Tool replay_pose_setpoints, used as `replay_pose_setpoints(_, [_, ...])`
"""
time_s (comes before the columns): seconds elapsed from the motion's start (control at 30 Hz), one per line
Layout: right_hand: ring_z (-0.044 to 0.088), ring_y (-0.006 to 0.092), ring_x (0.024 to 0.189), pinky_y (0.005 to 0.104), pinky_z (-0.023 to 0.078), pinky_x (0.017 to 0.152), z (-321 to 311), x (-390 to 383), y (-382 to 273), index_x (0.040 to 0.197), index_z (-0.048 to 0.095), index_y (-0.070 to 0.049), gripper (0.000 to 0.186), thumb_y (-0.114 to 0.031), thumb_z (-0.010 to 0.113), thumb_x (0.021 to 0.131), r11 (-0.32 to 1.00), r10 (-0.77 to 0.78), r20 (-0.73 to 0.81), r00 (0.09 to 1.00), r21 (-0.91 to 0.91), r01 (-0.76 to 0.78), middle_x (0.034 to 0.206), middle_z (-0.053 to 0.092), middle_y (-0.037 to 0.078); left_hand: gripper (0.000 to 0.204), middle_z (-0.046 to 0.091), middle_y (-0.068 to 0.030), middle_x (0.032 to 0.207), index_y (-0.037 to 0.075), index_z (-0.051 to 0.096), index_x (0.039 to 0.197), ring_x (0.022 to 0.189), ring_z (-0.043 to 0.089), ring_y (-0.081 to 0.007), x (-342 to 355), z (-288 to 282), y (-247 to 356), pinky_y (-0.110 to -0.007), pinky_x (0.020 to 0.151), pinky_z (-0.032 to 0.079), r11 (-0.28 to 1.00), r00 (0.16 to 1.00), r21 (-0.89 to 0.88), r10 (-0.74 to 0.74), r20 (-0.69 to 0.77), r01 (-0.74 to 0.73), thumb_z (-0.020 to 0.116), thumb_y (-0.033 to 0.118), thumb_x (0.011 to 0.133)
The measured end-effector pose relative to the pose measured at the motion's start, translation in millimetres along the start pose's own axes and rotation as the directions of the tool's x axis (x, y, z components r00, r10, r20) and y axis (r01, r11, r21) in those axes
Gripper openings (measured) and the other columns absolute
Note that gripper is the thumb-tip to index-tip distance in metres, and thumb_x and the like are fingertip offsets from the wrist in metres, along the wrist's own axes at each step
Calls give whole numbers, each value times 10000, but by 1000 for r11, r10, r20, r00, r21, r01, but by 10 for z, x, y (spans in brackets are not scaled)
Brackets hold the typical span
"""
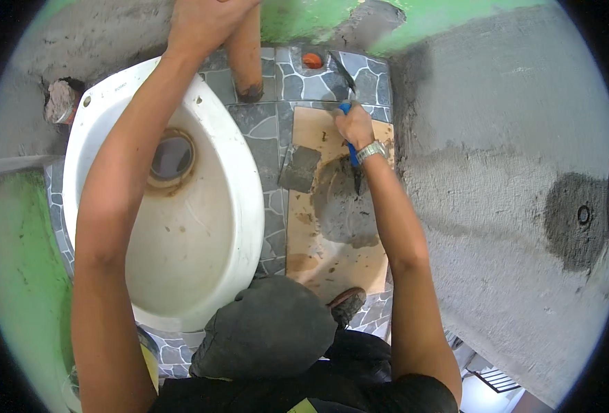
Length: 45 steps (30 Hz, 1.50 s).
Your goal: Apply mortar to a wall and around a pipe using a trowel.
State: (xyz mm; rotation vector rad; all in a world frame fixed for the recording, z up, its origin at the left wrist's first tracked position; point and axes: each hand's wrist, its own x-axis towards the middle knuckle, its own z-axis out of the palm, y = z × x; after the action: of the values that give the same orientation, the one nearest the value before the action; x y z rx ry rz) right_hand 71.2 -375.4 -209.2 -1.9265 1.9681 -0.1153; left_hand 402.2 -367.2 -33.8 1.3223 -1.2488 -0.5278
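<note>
My right hand [357, 126], with a metal watch at the wrist, is closed round the blue handle of a small trowel [344, 71]. A narrow dark blade points away from me; another dark pointed end shows below the hand. Under it lies a tan board [304, 261] smeared with wet grey mortar [346, 213]. A square grey tile piece [300, 168] sits at the board's left edge. At the upper edge my left hand [207, 24] is against the top of an upright orange pipe [244, 65]. Its fingers are mostly hidden, and the picture cuts it off.
A white toilet bowl [249, 199] stands on the stone-patterned tile floor [263, 131], beneath my left arm. Rough grey plastered wall [483, 186] rises on the right, green wall at the far side. An orange capped opening [312, 60] shows in the far floor. My shoe [346, 306] touches the board's near end.
</note>
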Motion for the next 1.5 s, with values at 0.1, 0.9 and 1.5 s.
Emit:
replay_pose_setpoints(0.1, [664,488,987,527,533,858,-67,-209,309,1015,665,69,434,-338,657,866,990,126,-6,992,68,-125,1002,693,315,617,597,-147,1141,23,477,1301,1030,625,-258,-1,29,54,-406,864,553,993,994,-45,-112,-14,111,780,308,845])
replay_pose_setpoints(0.9, [562,158,560,349,498,485,-616,-946,100,952,577,-56,196,-231,649,903,395,262,225,938,862,-317,753,594,49,506,700,-95,1021,-7,655,1105,891,670,-186,181,-33,-413,-323,806,530,991,998,118,61,-12,-60,816,383,826])
replay_pose_setpoints(1.5, [632,223,602,392,512,552,-842,-1589,643,1033,595,-6,266,-208,662,874,945,29,-27,999,326,-18,743,638,137,554,642,-161,1118,-20,562,1232,995,629,-246,26,-3,-88,-380,855,531,994,998,-103,-42,-48,37,769,336,861])
